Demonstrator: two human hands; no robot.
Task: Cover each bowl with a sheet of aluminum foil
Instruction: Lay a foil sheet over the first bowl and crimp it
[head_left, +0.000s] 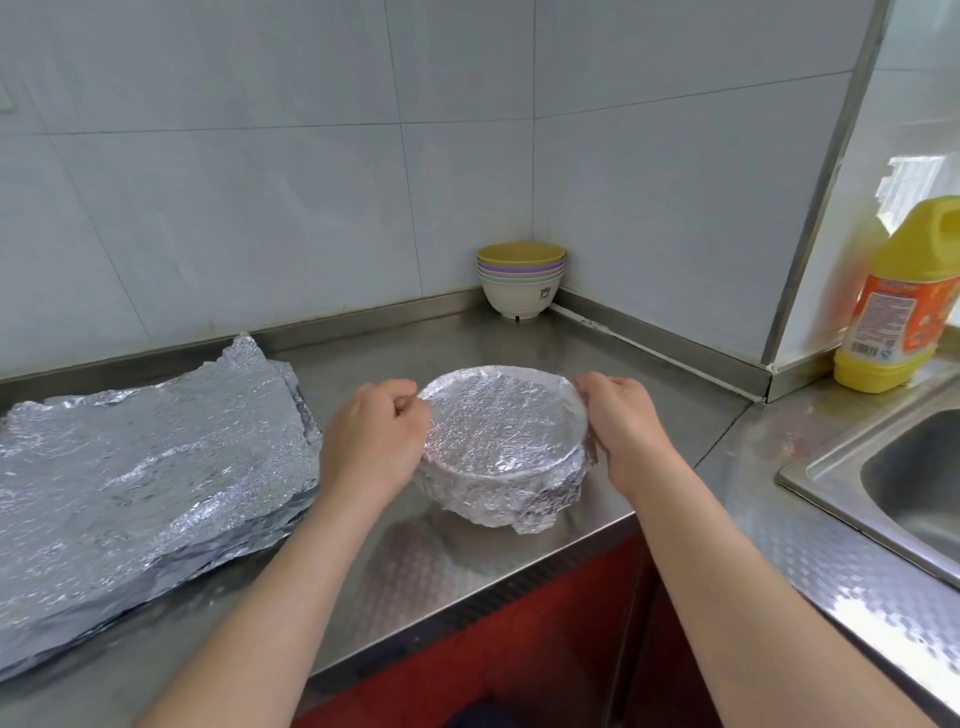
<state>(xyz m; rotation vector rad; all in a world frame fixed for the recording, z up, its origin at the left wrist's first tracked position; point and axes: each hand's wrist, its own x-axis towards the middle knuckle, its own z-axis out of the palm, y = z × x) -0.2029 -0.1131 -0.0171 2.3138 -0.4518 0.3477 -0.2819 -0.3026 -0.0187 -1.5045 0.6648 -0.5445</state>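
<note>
A bowl wrapped in crinkled aluminum foil sits near the front edge of the steel counter. The foil covers its top and hangs down its sides. My left hand grips the bowl's left rim with curled fingers. My right hand grips the right rim the same way. A stack of several uncovered bowls, yellow on top and white at the bottom, stands in the back corner. A pile of loose foil sheets lies flat on the counter to the left.
A yellow detergent bottle stands at the right beside the steel sink. Tiled walls close off the back and the right corner. The counter's front edge runs just below the wrapped bowl, above a red cabinet front.
</note>
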